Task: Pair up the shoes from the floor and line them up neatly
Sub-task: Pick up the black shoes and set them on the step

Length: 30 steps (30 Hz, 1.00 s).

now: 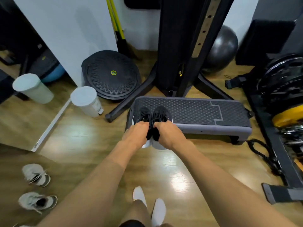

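Two black sneakers with white soles are held side by side, toes pointing away, over the left end of a grey step platform (196,112). My left hand (136,135) grips the left black sneaker (144,114) at its heel. My right hand (167,133) grips the right black sneaker (161,113) the same way. Their heels hang past the platform's front edge. Two grey-white sneakers lie on the wooden floor at the lower left, one (35,175) behind the other (38,202), apart and turned differently.
A white pedal bin (86,101) stands left of the platform, beside a wall mirror. A black balance board (111,74), a black machine column (180,46), a grey exercise ball (221,46) and a weight-plate rack (282,99) ring the area. A black rope (262,153) lies at the right. My white-socked feet (157,207) are below.
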### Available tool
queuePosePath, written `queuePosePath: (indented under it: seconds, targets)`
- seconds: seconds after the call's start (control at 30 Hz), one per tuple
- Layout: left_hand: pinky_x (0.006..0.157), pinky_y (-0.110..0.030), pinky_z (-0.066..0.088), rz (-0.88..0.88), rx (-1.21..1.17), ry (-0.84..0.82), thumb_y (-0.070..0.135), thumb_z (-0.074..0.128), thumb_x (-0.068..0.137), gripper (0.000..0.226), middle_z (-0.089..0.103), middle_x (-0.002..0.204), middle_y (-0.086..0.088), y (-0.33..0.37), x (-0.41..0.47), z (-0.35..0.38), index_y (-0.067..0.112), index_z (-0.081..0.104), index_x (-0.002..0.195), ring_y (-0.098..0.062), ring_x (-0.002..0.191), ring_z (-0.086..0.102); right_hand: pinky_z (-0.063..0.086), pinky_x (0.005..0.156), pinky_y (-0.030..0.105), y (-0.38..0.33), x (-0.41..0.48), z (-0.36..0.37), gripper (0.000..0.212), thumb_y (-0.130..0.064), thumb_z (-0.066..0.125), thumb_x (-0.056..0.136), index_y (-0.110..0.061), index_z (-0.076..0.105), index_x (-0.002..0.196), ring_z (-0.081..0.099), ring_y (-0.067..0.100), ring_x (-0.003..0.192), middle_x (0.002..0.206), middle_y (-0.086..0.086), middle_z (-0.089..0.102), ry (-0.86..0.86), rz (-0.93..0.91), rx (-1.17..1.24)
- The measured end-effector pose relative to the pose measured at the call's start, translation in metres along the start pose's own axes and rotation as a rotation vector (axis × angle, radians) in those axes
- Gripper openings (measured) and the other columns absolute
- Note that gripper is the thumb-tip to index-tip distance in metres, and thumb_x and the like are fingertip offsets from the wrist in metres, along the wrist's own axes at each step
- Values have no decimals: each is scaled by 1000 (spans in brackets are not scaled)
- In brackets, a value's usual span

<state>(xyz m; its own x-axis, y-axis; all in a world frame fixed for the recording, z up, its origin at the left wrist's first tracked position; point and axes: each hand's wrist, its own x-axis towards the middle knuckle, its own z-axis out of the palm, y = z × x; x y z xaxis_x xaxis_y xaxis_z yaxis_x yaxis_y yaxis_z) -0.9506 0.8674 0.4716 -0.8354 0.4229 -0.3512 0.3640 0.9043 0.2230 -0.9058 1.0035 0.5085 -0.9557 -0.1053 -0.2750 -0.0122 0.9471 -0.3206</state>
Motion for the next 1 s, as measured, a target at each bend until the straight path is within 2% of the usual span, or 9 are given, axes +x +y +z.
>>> queuePosePath:
  seconds: [0.1, 0.17, 0.23, 0.37, 0.53, 0.7, 0.83, 0.9, 1.0]
  targets:
    - [80, -46, 51, -23, 4, -29, 2, 59, 82, 29, 53, 109, -7, -15, 62, 12, 13, 50, 106, -33, 95, 60, 44, 85, 46, 22, 59, 7, 32, -5, 49, 85, -17, 54, 114, 49, 31, 106, 105, 10, 63, -15, 9, -53]
    - [82, -46, 50, -21, 16, -43, 2, 61, 82, 34, 51, 113, -7, -26, 103, 22, 12, 49, 112, -33, 99, 60, 41, 90, 47, 38, 100, 17, 36, -2, 49, 86, -17, 53, 118, 47, 33, 109, 108, 12, 61, -27, 21, -75]
    - [79, -44, 51, -13, 28, -58, 1, 62, 82, 36, 50, 114, -7, -37, 141, 32, 12, 49, 114, -32, 99, 61, 44, 86, 43, 53, 141, 30, 35, 3, 48, 85, -12, 53, 116, 47, 33, 108, 105, 13, 60, -38, 25, -66]
    - [69, -39, 48, -25, 59, -57, -1, 59, 84, 35, 51, 113, -7, -65, 214, 61, 11, 49, 115, -32, 94, 63, 42, 68, 37, 87, 218, 75, 30, 7, 47, 80, -11, 53, 104, 46, 28, 103, 91, 7, 59, -78, 15, -14]
    - [79, -45, 52, -59, 22, -145, 0, 60, 83, 39, 49, 114, -7, -92, 293, 121, 13, 45, 117, -33, 97, 62, 46, 72, 39, 132, 288, 126, 40, 4, 50, 83, -11, 43, 120, 41, 27, 108, 96, 9, 58, -144, 33, -8]
    - [75, -44, 54, -81, 28, -157, 0, 59, 85, 38, 49, 112, -9, -105, 344, 164, 14, 42, 116, -35, 91, 64, 50, 80, 42, 166, 340, 168, 45, 1, 49, 86, -10, 37, 127, 42, 28, 111, 105, 14, 52, -196, 70, 6]
    - [68, -38, 48, -99, 93, -171, 1, 58, 86, 48, 51, 113, -7, -110, 363, 188, 17, 40, 127, -34, 93, 65, 50, 74, 38, 181, 360, 206, 44, 3, 47, 82, -11, 36, 122, 37, 26, 115, 89, 6, 47, -198, 22, 3]
    - [70, -39, 48, -114, 67, -206, 0, 55, 86, 44, 51, 112, -8, -113, 367, 195, 17, 41, 123, -36, 94, 64, 47, 75, 36, 185, 363, 217, 44, 4, 45, 81, -11, 37, 122, 36, 26, 116, 96, 7, 54, -229, 23, -3]
    - [69, -39, 42, -178, 12, -254, -1, 50, 86, 37, 50, 112, -8, -117, 369, 202, 17, 44, 118, -36, 96, 61, 42, 87, 32, 189, 359, 223, 43, 4, 44, 84, -12, 37, 123, 36, 26, 118, 110, 7, 56, -280, 52, -42]
